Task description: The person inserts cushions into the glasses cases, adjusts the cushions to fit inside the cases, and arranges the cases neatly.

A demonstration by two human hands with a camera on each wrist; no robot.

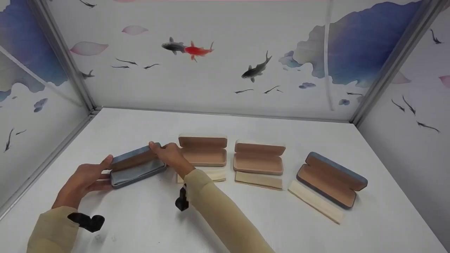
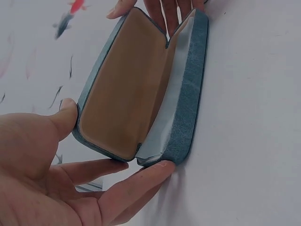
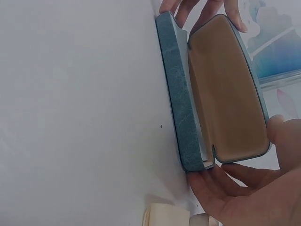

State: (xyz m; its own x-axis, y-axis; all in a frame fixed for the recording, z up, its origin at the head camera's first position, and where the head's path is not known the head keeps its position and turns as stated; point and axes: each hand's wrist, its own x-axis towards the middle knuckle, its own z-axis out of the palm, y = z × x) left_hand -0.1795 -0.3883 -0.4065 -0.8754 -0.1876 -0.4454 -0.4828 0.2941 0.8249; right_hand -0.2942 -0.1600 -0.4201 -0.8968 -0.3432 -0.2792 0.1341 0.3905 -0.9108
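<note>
An opened blue glasses case [image 1: 141, 179] with a brown lining sits at the left of the table. Inside its base lies a folded light-blue cloth [image 1: 137, 171]. My left hand [image 1: 82, 178] grips the case's left end, thumb at the lid edge and fingers along the end of the base. At the other end my right hand [image 1: 173, 157] holds the case, its thumb on the lid's top edge. The left wrist view shows the lid [image 2: 124, 89] standing up from the base, with both hands at opposite ends.
Two pale glasses cases [image 1: 202, 156] [image 1: 258, 164] stand opened to the right, each with a folded cloth [image 1: 258, 180] before it. Farther right is a dark-blue opened case [image 1: 330, 184] with a cream cloth [image 1: 315, 202]. Printed panels [image 1: 218, 95] wall the white table.
</note>
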